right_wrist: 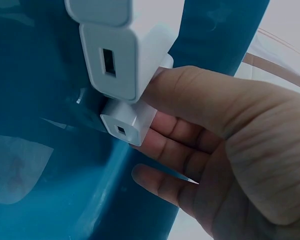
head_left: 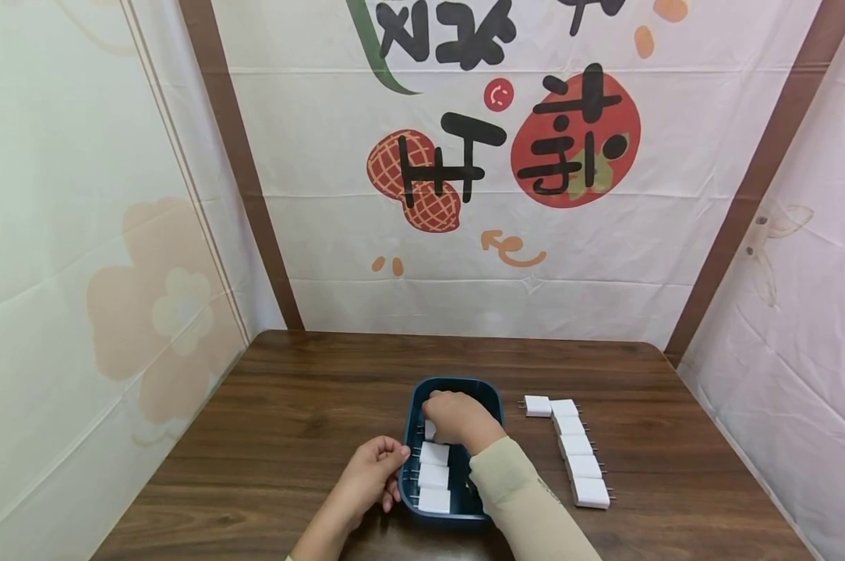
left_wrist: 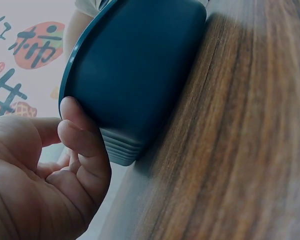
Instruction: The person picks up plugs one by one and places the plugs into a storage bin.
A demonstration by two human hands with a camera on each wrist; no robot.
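Observation:
A dark blue plastic bin (head_left: 491,389) stands on the table. My left hand (head_left: 373,475) is at its left side, with thumb and finger pinching the rim, as the left wrist view shows from outside. Inside the bin's far end, my right hand (head_left: 457,421) holds a white USB charger (right_wrist: 122,122) between thumb and fingers. That charger sits at the end of a row of white chargers (head_left: 433,476) along the bin's left side, their prongs pointing left. The neighbouring charger (right_wrist: 110,60) shows its USB port in the right wrist view and partly covers the held one.
Right of the bin, several more white chargers (head_left: 575,445) form a line on the wooden table (head_left: 310,389), prongs to the right. One charger (head_left: 537,406) at the far end faces the other way. A printed curtain (head_left: 338,304) hangs behind the table.

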